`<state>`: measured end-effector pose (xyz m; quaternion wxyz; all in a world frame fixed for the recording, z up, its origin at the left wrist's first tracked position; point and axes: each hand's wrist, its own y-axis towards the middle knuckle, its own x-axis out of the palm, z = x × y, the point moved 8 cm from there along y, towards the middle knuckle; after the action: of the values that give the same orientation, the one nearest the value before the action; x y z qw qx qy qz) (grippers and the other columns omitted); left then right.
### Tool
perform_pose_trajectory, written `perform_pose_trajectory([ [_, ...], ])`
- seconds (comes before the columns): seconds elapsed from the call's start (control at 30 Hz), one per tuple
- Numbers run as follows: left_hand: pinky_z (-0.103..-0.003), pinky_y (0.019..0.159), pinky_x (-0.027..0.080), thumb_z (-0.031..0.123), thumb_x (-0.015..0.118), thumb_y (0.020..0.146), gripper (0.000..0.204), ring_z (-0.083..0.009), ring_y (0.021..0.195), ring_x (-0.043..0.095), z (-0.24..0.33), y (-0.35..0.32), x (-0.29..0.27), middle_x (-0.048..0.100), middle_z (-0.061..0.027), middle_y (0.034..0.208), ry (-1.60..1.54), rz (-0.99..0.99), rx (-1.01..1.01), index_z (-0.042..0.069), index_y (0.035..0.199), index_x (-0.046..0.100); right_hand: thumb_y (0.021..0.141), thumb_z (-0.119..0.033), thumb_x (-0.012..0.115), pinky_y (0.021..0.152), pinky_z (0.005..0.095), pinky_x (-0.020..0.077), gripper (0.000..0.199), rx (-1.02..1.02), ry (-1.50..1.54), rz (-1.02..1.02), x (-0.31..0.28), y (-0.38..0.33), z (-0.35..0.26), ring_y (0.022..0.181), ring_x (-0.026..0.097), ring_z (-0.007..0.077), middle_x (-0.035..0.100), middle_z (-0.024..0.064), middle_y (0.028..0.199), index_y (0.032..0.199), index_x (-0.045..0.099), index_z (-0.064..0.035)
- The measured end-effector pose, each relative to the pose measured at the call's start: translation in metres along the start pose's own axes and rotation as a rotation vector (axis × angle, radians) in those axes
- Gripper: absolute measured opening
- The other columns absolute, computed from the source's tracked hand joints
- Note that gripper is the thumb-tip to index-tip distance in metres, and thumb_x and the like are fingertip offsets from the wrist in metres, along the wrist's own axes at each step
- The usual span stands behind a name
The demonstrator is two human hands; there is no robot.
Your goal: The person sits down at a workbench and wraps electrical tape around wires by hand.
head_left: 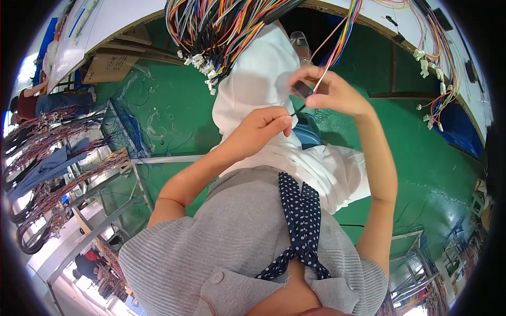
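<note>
2 hands at a black block (303,88)

The left hand (262,126), fingers curled, pinches a thin black strand (298,112). Rightward, the dark, boxy block sits between thumb and fingers of the half-closed right hand (340,97). Coloured wires (348,29) are already bunched above; what remains unattached, I cannot tell.

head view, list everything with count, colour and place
connector: 1, black, centre
strip: 1, black, below connector
wires: many, multicoloured, across top
plugs: many, white, top
table: 1, white, top
carton: at least 1, brown, upper left
racks: several, grey, both sides
harnesses: many, reddish, left racks
blue item: 1, blue, between legs
floor: 1, green, beneath
co-workers: at least 2, dark-clothed, left
trousers: 1 pair, white, centre
top: 1, grey, lower centre
scarf: 1, navy-and-white, lower centre
left hand: 1, bare, pinching strip
right hand: 1, bare, holding connector
</note>
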<state>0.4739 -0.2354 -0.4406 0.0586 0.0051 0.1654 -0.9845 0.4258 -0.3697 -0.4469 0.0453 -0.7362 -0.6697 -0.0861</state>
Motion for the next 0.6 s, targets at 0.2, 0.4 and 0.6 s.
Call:
perform_pose_trajectory([
  [0.2, -0.025, 0.064, 0.037, 0.017, 0.046, 0.096, 0.023, -0.0105, 0.068, 0.043, -0.01, -0.004, 0.007, 0.046, -0.0009, 0.07, 0.173, 0.092, -0.008, 0.002, 0.081, 0.055, 0.079, -0.038, 0.07, 0.043, 0.0183, 0.0437, 0.042, 0.46, 0.079, 0.019, -0.006, -0.034, 0.01, 0.062, 0.059, 0.0065, 0.063, 0.0028, 0.079, 0.094, 0.058, -0.0004],
  [0.4, -0.026, 0.068, 0.039, 0.017, 0.046, 0.096, 0.024, -0.0124, 0.072, 0.046, -0.009, 0.007, 0.035, 0.048, -0.0013, 0.073, 0.096, -0.048, 0.036, 0.002, 0.078, 0.053, 0.086, -0.025, 0.064, 0.088, 0.0301, 0.0453, 0.029, 0.147, -0.021, 0.662, 0.026, 0.006, 0.032, 0.118, 0.048, 0.016, 0.057, 0.0059, 0.114, 0.105, 0.053, -0.0064],
  [0.6, -0.021, 0.052, 0.026, 0.03, 0.047, 0.097, 0.03, -0.0051, 0.056, 0.031, -0.018, -0.007, 0.015, 0.038, 0.0058, 0.063, -0.395, -0.16, -0.309, 0.008, 0.077, 0.052, 0.088, -0.024, 0.061, 0.094, 0.0345, 0.0402, 0.027, 0.067, 0.295, 0.131, 0.025, -0.013, 0.027, 0.108, 0.052, 0.0199, 0.056, 0.0109, 0.116, 0.105, 0.06, -0.0038],
])
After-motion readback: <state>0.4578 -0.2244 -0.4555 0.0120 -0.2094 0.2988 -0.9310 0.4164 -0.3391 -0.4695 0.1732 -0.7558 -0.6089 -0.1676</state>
